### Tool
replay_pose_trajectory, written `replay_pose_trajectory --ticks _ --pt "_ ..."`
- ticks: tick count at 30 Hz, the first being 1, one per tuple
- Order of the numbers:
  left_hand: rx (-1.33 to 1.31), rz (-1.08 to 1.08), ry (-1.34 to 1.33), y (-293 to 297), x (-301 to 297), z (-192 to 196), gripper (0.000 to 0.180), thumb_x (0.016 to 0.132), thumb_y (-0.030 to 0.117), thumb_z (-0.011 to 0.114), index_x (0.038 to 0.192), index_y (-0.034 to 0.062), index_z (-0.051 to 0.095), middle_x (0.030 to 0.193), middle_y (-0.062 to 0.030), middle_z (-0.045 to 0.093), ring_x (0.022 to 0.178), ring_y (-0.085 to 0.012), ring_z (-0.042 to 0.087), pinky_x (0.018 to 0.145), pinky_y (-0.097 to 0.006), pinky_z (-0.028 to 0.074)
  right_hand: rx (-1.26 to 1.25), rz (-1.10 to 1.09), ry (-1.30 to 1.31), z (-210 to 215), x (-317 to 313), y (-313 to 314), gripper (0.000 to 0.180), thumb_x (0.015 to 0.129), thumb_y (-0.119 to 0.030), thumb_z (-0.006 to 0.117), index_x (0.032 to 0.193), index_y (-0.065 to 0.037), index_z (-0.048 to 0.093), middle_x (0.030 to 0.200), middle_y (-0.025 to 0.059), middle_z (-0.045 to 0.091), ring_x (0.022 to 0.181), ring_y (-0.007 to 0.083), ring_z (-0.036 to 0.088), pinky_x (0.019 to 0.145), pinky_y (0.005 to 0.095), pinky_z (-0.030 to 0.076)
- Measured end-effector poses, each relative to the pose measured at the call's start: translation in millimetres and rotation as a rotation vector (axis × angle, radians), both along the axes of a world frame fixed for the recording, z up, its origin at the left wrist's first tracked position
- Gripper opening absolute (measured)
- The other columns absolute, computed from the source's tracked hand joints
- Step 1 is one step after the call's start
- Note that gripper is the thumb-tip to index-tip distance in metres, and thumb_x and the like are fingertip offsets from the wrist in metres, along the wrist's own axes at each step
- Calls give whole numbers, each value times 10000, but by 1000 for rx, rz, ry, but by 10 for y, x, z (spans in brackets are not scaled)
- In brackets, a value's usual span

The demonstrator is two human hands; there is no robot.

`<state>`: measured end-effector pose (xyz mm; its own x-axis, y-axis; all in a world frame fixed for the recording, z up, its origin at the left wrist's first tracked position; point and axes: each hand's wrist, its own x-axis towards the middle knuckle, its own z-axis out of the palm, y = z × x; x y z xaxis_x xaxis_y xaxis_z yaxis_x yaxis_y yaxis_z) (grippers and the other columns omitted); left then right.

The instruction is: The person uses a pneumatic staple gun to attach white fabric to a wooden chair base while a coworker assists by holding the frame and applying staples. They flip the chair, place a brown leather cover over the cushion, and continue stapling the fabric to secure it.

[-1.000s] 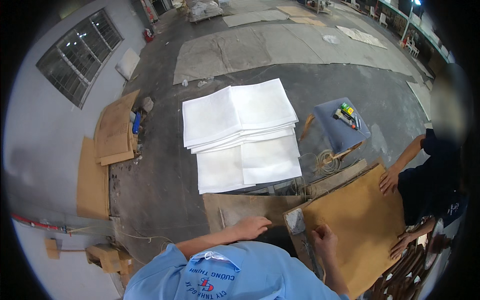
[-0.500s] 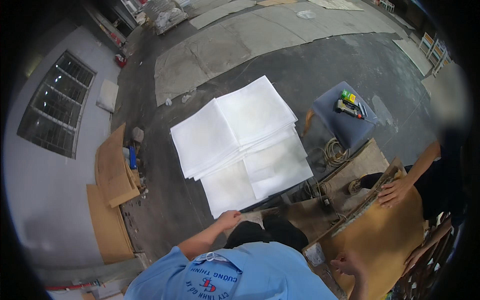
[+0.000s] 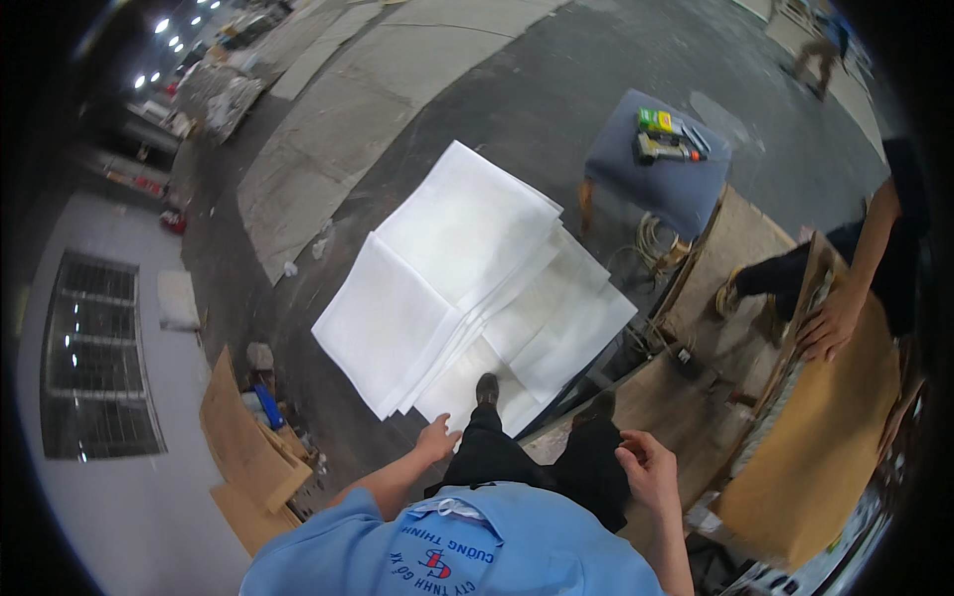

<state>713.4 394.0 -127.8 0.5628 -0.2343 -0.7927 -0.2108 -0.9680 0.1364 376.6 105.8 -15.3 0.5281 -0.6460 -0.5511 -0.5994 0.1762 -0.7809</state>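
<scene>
In front of the person lies a pile of white sheets (image 3: pixel 467 233). Just beside its near edge is the left hand (image 3: pixel 436 439), with the fingers a little apart. The right hand (image 3: pixel 651 469) is in the air, fingers bent, thumb apart from them. To the right, a co-worker's hand (image 3: pixel 833 323) rests on a brown panel (image 3: pixel 810 452).

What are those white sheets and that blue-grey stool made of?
The white sheets look like matte foam or nonwoven padding, judging by their smooth, shineless faces and layered edges; I can't tell which. The blue-grey stool seems covered in dull fabric, evenly coloured; its brown leg looks wooden.
</scene>
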Motion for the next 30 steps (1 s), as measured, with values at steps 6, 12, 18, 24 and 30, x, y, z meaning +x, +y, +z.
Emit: replay_pose_trajectory --ticks 6,12,18,24,30 --pt "-68 -128 -188 -213 1255 -1328 1030 936 495 838 1712 18 357 1513 -319 626 1424 -463 612 1206 -497 495 -154 6 365 -1529 571 1027 633 946 -279 861 1510 -82 652 1565 218 620 1438 427 600 1200 521 478" --pt "214 127 -188 -199 1998 -2426 1254 869 497 914 1775 63 163 1775 -284 312 1645 -445 318 1289 -656 332 -44 59 900 -2305 1013 1786 823 901 -391 894 1627 -187 564 1756 155 381 1637 498 302 1271 638 379" --pt "396 122 -309 -216 2357 -3592 1477 802 568 957 1801 68 -11 1857 -289 73 1714 -466 154 1345 -668 234 -94 59 953 -2574 1042 2117 654 890 -403 876 1469 -156 698 1727 157 405 1614 511 304 1280 663 346" --pt "374 181 -396 -142 2461 -4391 1360 873 481 916 1796 58 11 1846 -308 78 1701 -494 169 1337 -689 214 -188 141 969 -2710 1113 2246 578 896 -419 851 1384 -133 734 1669 180 462 1580 551 331 1231 697 359" --pt "-236 233 -577 382 2935 -4328 689 1052 218 705 1644 -29 453 1633 -325 531 1514 -453 535 1263 -515 425 -199 156 967 -2697 1127 2153 537 899 -384 850 1355 -122 738 1644 184 480 1569 549 345 1214 696 366"
